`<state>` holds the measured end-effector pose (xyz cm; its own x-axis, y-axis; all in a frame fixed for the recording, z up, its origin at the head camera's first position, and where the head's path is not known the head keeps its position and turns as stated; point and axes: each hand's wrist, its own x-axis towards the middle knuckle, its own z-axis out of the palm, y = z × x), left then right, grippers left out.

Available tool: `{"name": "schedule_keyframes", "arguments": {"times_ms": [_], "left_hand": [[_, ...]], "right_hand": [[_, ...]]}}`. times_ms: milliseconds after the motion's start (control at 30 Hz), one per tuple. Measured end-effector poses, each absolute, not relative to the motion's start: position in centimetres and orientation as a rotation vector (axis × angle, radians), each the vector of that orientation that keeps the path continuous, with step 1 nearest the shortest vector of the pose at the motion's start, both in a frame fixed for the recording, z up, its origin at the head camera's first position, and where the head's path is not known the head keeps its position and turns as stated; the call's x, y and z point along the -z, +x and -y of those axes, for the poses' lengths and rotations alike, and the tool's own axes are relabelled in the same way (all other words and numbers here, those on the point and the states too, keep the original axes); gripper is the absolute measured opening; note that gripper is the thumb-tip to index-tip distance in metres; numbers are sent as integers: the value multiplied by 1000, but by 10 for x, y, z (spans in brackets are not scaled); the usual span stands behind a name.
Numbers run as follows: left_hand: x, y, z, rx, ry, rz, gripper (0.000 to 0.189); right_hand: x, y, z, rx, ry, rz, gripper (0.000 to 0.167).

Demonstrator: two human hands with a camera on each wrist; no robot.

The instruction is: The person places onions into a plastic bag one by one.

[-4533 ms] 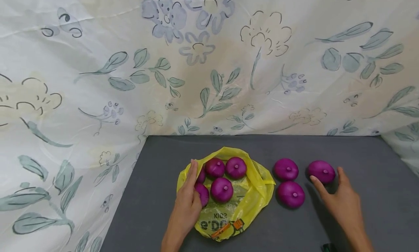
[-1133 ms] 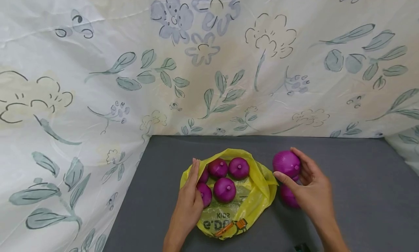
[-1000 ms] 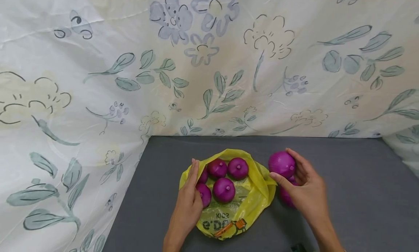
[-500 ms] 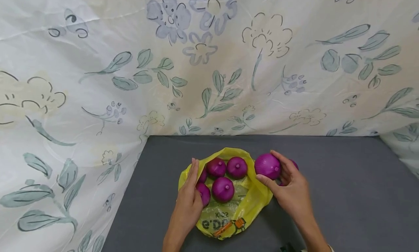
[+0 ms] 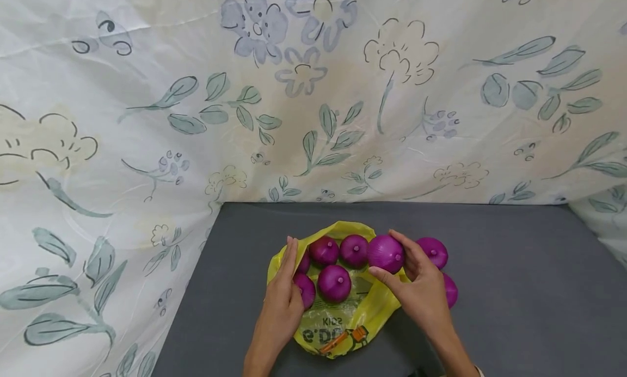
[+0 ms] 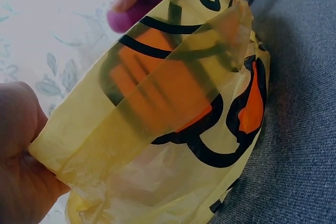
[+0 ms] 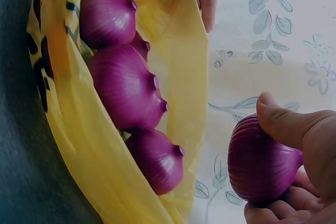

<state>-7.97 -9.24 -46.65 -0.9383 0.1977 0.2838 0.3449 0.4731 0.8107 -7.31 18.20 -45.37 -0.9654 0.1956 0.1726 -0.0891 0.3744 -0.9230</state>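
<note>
A yellow plastic bag (image 5: 377, 306) lies with its mouth spread, and several red onions (image 5: 334, 283) sit inside. My left hand (image 5: 280, 306) holds the bag's left rim, thumb on the inner side and fingers outside; in the left wrist view the film runs into that hand (image 6: 21, 150). With thumb and fingertips, my right hand (image 5: 421, 290) grips another red onion (image 5: 384, 253) over the bag's right rim. The right wrist view shows this held onion (image 7: 260, 161) raised beside the opening, its pointed tip towards the palm.
Two more red onions, a rear one (image 5: 433, 252) and a nearer one (image 5: 449, 291), rest on the dark grey tabletop (image 5: 529, 290) just right of my right hand, which partly covers the nearer one. A floral cloth (image 5: 313, 94) hangs behind and along the left side.
My right hand took the rightmost onion off the table and carried it left, past the other two, to the bag's mouth. My left hand stays at the rim.
</note>
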Motion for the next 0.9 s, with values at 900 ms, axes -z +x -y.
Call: {"name": "schedule_keyframes", "arguments": {"times_ms": [900], "left_hand": [[465, -75, 93, 1418, -504, 2551, 93]], "right_hand": [[485, -70, -159, -1588, -75, 2441, 91]]}}
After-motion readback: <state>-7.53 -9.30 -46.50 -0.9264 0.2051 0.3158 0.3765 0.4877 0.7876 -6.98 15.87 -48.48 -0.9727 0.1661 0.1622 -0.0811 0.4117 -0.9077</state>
